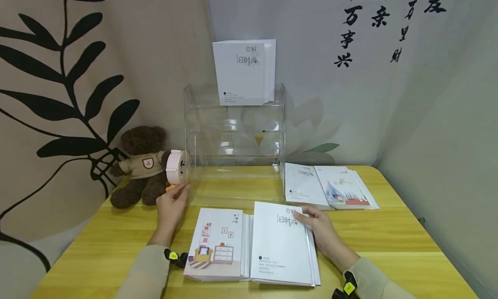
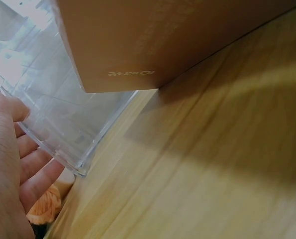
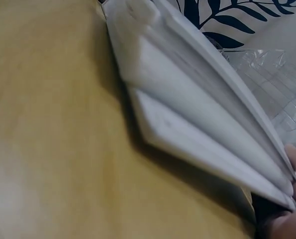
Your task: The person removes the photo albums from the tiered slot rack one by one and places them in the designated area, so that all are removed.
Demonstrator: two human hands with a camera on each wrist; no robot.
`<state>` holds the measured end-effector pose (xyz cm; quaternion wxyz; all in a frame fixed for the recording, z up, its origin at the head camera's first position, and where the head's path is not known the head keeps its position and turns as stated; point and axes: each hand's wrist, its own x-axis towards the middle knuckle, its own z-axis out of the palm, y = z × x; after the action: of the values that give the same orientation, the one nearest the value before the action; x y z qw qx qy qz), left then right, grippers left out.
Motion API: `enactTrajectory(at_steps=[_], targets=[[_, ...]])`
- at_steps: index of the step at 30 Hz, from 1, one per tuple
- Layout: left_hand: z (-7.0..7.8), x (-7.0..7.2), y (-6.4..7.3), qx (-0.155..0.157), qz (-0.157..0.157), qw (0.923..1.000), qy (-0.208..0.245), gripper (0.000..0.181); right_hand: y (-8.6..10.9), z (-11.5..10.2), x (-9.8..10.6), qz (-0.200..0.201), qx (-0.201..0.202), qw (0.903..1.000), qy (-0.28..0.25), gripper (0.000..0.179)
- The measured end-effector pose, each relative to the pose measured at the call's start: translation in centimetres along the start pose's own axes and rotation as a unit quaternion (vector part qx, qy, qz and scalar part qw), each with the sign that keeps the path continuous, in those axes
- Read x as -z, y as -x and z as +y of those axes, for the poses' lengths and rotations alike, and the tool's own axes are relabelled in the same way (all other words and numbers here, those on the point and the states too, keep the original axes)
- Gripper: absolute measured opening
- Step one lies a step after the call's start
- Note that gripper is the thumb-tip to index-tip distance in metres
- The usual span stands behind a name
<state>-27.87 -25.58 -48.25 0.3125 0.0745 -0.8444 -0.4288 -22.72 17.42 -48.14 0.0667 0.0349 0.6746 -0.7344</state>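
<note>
My left hand is at the lower left front edge of a clear plastic rack. In the left wrist view, its thumb and fingers hold the rack's side edge. With my right hand I grip a few white notebooks by their upper right edge, thumb on the front cover. In the right wrist view, the edges of the held notebooks fan slightly apart, tilted above the table. Directly left of them lies a stack of notebooks with a room drawing on its cover.
White notebooks stand in the rack's top tier. At the right lie two more notebook stacks. A brown teddy bear sits left of the rack beside a pink-white round object. Wood-grain table extends in front; wall behind.
</note>
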Motion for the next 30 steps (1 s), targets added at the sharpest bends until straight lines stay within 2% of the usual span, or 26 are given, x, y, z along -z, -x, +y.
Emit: enactTrajectory(at_steps=[5, 9, 11, 15, 19, 23, 30], targets=[[0.0, 0.1, -0.2, -0.002, 0.000, 1.0000, 0.002, 0.034, -0.6, 0.0, 0.0, 0.022, -0.005, 0.9997, 0.013, 0.037], [0.0, 0.0, -0.2, 0.003, 0.001, 1.0000, 0.002, 0.035, -0.9, 0.1, 0.3, 0.016, -0.009, 0.9996, 0.019, 0.035], [-0.1, -0.1, -0.1, 0.005, 0.002, 1.0000, -0.001, 0.035, -1.1, 0.1, 0.6, 0.003, -0.015, 0.9996, 0.022, 0.033], [-0.2, -0.2, 0.0, 0.002, 0.000, 1.0000, -0.005, 0.034, -1.4, 0.2, 1.6, -0.049, -0.023, 0.9981, 0.031, 0.031], [0.0, -0.2, 0.0, 0.004, 0.001, 1.0000, 0.003, 0.034, -1.6, -0.1, 2.5, -0.106, -0.007, 0.9931, 0.051, 0.035], [0.0, -0.2, -0.1, 0.013, -0.001, 0.9999, 0.003, 0.035, -1.7, -0.2, 2.8, -0.132, -0.001, 0.9893, 0.062, 0.037], [-0.2, -0.1, 0.0, 0.008, -0.004, 1.0000, -0.001, 0.037, -1.7, 0.1, 2.6, -0.153, 0.009, 0.9851, 0.077, 0.038]])
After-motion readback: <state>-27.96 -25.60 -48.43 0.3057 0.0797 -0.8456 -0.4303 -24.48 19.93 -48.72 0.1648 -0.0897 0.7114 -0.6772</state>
